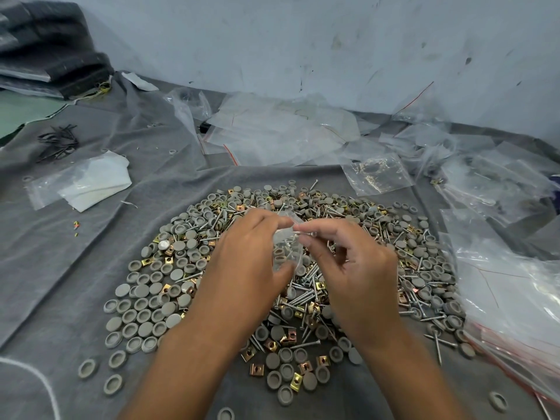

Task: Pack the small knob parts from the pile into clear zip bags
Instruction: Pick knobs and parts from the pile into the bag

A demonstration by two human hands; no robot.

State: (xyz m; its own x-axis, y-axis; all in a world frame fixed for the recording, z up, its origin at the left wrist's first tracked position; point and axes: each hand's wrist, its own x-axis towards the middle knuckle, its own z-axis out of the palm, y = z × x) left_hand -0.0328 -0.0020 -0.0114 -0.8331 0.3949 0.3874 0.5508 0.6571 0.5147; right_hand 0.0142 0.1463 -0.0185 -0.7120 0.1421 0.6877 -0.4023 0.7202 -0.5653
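Head view, looking down: left hand (242, 256) pinched a small clear zip bag (286, 253) open above the pile (169, 286) on the grey-cloth worktop (60, 268). Right hand (354, 262) pinched a screw (306, 234) at the bag's mouth, long axis roughly level, pointing left toward the bag. Bag contents blurred; a few grey caps and screws inside, count unclear. Spare bags (281, 128) lay beyond.

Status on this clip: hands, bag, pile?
Left hand holds small clear bag open above pile. Right hand pinches screws at bag mouth. Nothing in the way.
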